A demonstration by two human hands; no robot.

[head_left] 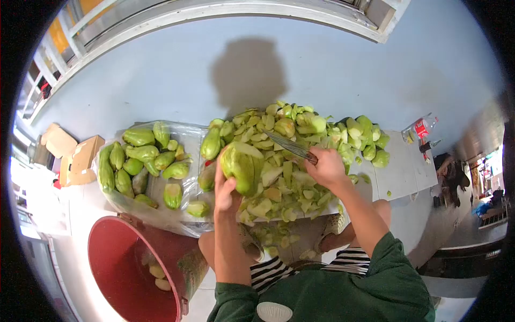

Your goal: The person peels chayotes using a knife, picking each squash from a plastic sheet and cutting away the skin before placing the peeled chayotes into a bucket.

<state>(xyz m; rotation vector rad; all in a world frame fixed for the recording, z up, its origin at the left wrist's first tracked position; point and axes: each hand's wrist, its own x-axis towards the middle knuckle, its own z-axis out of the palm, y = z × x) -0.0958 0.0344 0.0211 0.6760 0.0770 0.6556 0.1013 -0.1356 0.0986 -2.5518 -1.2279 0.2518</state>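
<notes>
My left hand (225,196) is wrapped round a large green chayote (242,166), with a pale cut patch on its top. In my right hand (326,167) is a knife (289,145), its blade pointing up and left above the heap, apart from the chayote. Beneath both hands spreads a thick pile of green peelings and slices (284,185). Whole chayotes (140,154) lie on clear plastic to the left. More green pieces (367,137) are heaped to the right of the pile.
A red bucket (110,268) stands at lower left, with a few pale peeled pieces (156,271) inside. Cardboard boxes (80,161) sit at far left. A plastic bottle with a red label (421,129) is at right. The blue wall (161,70) rises behind.
</notes>
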